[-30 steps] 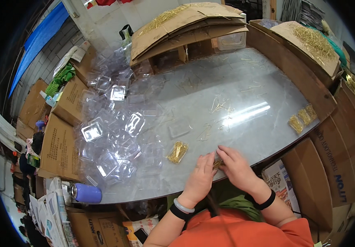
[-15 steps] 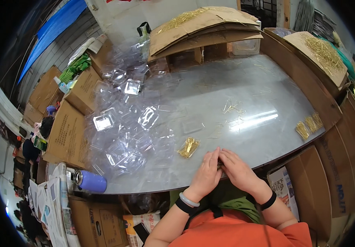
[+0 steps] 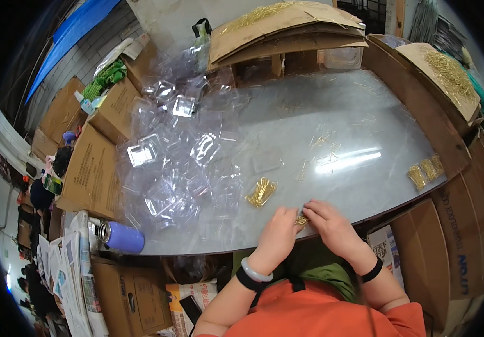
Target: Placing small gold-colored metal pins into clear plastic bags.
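My left hand (image 3: 279, 229) and my right hand (image 3: 330, 226) meet at the table's front edge. Between their fingers is a small bundle of thin gold-coloured wire pins (image 3: 301, 221), mostly covered by the fingers. Both hands are closed around it, one from each side. Just beyond my left hand lies a larger loose bundle of gold wire pins (image 3: 261, 192) on the grey tabletop (image 3: 292, 163). Several more bundles of gold pins (image 3: 426, 172) sit side by side at the right edge.
Clear plastic boxes (image 3: 169, 180) are heaped over the table's left side. A purple bottle (image 3: 123, 237) lies at the front left corner. Loose pins (image 3: 325, 137) are scattered mid-table. Cardboard (image 3: 287, 33) with gold pins on top stands at the back; a cardboard wall (image 3: 416, 95) borders the right.
My hands have parted slightly at the fingertips, and the gold bundle between them now shows. The whole view has shifted a little.
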A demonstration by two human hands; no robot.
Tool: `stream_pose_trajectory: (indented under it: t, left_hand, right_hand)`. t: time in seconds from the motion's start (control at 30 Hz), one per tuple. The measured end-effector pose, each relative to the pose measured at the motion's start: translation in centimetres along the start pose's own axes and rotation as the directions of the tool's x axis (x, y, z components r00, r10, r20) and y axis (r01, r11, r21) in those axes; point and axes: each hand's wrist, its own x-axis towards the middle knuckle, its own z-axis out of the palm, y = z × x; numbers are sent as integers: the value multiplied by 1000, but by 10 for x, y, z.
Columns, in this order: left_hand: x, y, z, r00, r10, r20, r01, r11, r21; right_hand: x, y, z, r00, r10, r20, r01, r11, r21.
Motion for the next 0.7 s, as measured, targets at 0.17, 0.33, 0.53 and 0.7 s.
stream_pose_trajectory:
  t: [0.17, 0.33, 0.53, 0.7]
  left_hand:
    - [-7, 0, 3, 979, -186, -83, 148, 930, -337]
    - [-26, -25, -25, 762, -646, 34, 433, 471, -769]
    - [-6, -25, -37, 662, -747, 65, 500, 376, -780]
    - [10, -32, -33, 694, -715, 89, 498, 387, -776]
  right_hand:
    - [0, 6, -8, 996, 39, -79, -42, 999, -25]
    - [0, 10, -4, 986, 92, -138, -92, 996, 9]
    - [0, 9, -2, 974, 127, -189, -122, 992, 38]
    - [0, 13, -2, 976, 127, -178, -120, 991, 50]
